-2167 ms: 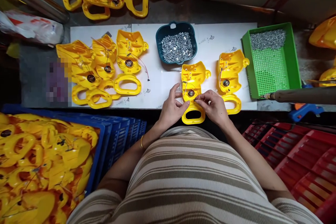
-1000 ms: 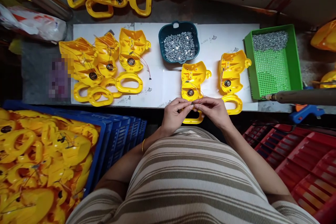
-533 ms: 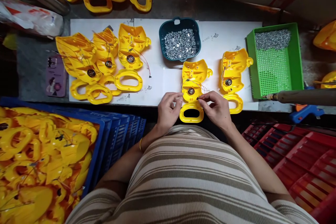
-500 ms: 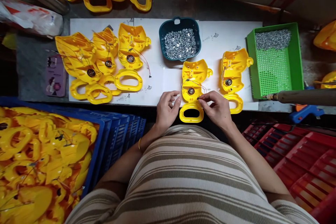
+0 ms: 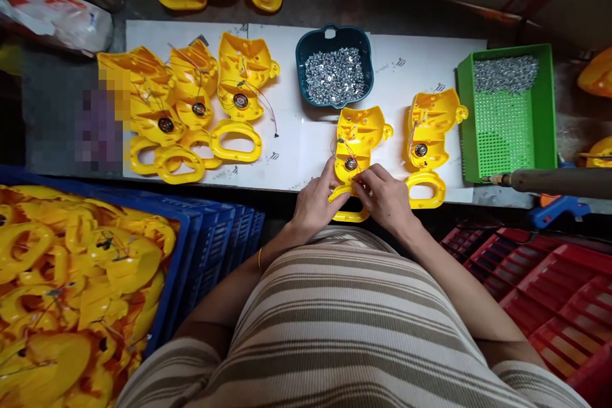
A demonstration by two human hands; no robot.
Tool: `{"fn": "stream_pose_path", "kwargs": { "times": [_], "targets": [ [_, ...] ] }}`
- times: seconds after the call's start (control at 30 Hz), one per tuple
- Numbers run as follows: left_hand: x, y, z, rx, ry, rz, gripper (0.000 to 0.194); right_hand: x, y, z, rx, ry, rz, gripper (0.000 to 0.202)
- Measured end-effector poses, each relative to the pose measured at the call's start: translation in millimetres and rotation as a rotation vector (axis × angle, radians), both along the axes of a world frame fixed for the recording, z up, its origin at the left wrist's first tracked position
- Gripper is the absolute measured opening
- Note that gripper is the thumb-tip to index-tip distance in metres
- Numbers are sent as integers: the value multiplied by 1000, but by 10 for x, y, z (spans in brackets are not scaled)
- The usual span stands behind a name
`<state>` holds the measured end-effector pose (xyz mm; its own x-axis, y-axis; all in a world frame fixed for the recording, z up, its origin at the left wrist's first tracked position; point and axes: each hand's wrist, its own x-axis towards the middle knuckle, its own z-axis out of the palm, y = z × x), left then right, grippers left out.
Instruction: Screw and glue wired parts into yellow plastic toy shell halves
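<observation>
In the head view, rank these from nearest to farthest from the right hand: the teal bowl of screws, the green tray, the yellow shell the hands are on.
From the right hand:
1. Yellow shell, touched, just ahead of the hand.
2. Teal bowl, farther ahead, slightly left.
3. Green tray, far right.

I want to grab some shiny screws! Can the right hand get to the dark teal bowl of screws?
Probably yes: the dark teal plastic bowl of silver screws sits open-topped just beyond the yellow plastic toy shell that the right hand touches, with nothing covering it.
</observation>
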<state>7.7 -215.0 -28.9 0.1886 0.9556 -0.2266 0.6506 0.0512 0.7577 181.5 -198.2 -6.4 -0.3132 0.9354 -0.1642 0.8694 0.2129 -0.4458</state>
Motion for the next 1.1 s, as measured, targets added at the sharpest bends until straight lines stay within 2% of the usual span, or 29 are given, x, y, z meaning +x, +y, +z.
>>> {"fn": "stream_pose_path", "kwargs": {
  "times": [0.17, 0.3, 0.43, 0.53, 0.63, 0.83, 0.97, 1.03, 1.1],
  "targets": [
    [-5, 0, -26, 18, -41, -11, 82, -64, 39, 55, -32, -177, 68, 25],
    [-7, -14, -56, 73, -67, -15, 79, -98, 42, 5, -11, -250, 77, 26],
    [-21, -38, -93, 98, -141, -3, 76, -28, -60, -52, 52, -264, 90, 34],
    [-19, -57, -94, 74, -216, 12, 74, 48, -190, -37, 70, -274, 174, 36],
    [2, -69, -79, 39, -276, 44, 72, 47, -291, 8, 33, -334, 276, 47],
    [22, -55, -104, -44, -304, 120, 72, -73, -270, 84, -44, -429, 393, 52],
    [-63, 40, -69, -89, -240, 112, 78, 38, -186, 179, -41, -343, 332, 47],
    [-113, 141, 8, 20, -169, 161, 83, 140, -137, 224, -31, -251, 251, 41],
    [-140, 272, 112, 219, -96, 191, 81, 232, -77, 248, -3, -147, 159, 36]
  ]
}}
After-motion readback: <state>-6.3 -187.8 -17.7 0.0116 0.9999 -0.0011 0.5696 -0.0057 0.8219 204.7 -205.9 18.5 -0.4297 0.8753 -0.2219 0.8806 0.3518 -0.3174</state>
